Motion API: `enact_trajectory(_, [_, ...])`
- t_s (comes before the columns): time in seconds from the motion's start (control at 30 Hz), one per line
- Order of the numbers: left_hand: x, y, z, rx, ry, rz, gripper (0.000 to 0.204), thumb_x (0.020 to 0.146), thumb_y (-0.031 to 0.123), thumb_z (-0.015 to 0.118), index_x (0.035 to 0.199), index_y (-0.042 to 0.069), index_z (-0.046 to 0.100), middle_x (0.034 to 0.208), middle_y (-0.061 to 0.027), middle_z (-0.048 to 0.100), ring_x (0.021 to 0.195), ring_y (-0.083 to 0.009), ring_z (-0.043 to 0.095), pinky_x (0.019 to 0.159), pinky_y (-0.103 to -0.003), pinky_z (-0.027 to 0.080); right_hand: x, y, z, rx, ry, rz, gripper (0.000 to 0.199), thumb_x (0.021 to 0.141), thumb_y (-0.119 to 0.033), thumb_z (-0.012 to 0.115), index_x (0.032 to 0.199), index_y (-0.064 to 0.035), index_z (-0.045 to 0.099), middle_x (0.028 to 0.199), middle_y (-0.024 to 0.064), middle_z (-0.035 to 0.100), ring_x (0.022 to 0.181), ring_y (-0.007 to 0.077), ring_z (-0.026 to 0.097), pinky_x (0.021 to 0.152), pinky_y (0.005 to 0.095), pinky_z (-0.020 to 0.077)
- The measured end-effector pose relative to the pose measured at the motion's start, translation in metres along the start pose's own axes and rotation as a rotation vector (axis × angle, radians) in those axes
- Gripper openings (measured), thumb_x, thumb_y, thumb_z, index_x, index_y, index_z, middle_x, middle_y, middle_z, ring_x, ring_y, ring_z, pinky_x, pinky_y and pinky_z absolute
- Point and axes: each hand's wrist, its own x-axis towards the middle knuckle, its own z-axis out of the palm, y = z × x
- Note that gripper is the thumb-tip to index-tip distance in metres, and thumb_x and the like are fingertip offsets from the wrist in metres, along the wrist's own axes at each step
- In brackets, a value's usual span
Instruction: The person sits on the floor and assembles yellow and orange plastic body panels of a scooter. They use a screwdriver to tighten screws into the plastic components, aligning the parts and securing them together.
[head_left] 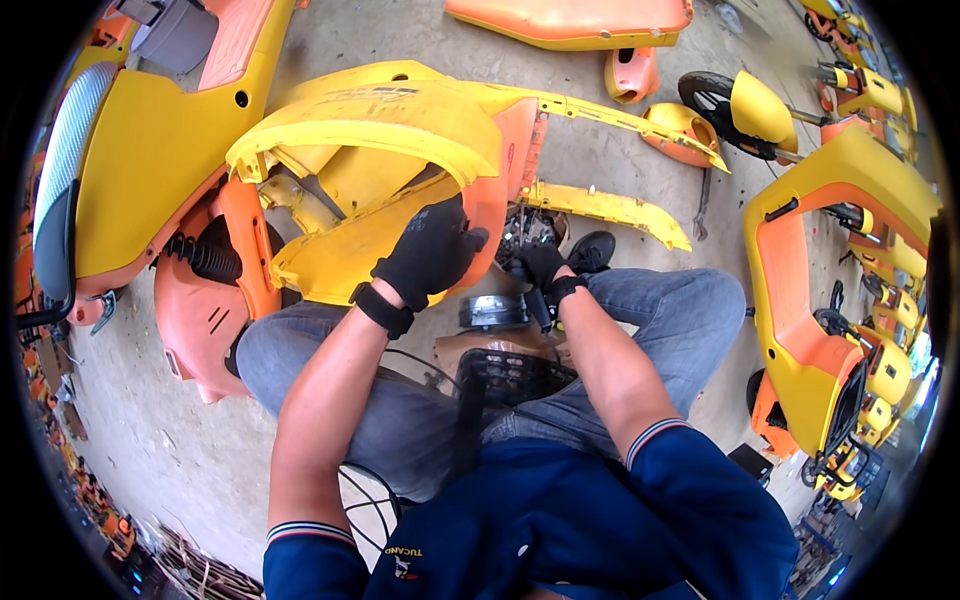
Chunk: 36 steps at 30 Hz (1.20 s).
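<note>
In front of me lies a large yellow and orange scooter body panel, with a curved arch and two long yellow strips reaching right. My left hand, in a black glove, is closed on its orange edge, the thumb pointing right. My right hand, also gloved in black, is closed beside a dark mechanical part within the panel's opening. A black, handle-like object shows just below that hand; what the fingers hold is hidden. Between my knees sits a round silver metal part.
A yellow scooter body stands at left beside a pink-orange shell. At right is another yellow-orange frame. A wrench lies on the concrete floor near a wheel with a yellow fender. Black cables run by my left leg.
</note>
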Motion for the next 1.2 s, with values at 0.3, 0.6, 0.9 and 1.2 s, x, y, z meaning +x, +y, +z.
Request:
enact_trajectory(0.3, [0.001,-0.004,0.001,-0.011,-0.037,-0.024,0.027,0.081,0.021,0.070,0.081,-0.003,0.057,0.073,-0.0205,0.059,0.070,-0.0374,0.057,0.062,-0.043,0.044,-0.001,0.005,0.005,0.059,0.059,0.045,0.014,0.081,-0.011,0.059,0.094,-0.0100,0.066,0.091,0.0138,0.068,0.084,0.0321,0.066,0.071,0.0386,0.0520])
enact_trajectory(0.6, [-0.001,-0.010,0.006,-0.025,0.031,0.071,0.028,0.081,0.022,0.072,0.078,-0.001,0.056,0.070,-0.0184,0.058,0.067,-0.0351,0.057,0.060,-0.043,0.043,0.006,-0.003,-0.005,0.159,-0.032,0.143,0.032,0.092,-0.018,0.049,0.120,-0.0134,0.062,0.114,0.0092,0.067,0.102,0.0262,0.065,0.088,0.0323,0.0484])
enact_trajectory(0.9, [-0.001,-0.009,0.007,-0.002,0.029,0.105,0.029,0.080,0.022,0.073,0.078,-0.001,0.056,0.070,-0.0181,0.058,0.067,-0.0355,0.056,0.060,-0.043,0.043,0.012,-0.001,-0.016,0.095,-0.187,0.224,0.032,0.092,-0.020,0.051,0.121,-0.0151,0.062,0.114,0.0052,0.066,0.102,0.0229,0.063,0.087,0.0314,0.0480])
enact_trajectory(1.2, [0.000,-0.010,0.008,0.025,0.031,0.095,0.029,0.079,0.022,0.073,0.078,-0.002,0.056,0.071,-0.0188,0.059,0.066,-0.0356,0.058,0.059,-0.043,0.044,0.014,0.002,-0.009,0.085,-0.111,0.208,0.029,0.091,-0.020,0.053,0.118,-0.0140,0.064,0.107,0.0048,0.066,0.095,0.0207,0.063,0.082,0.0307,0.0483])
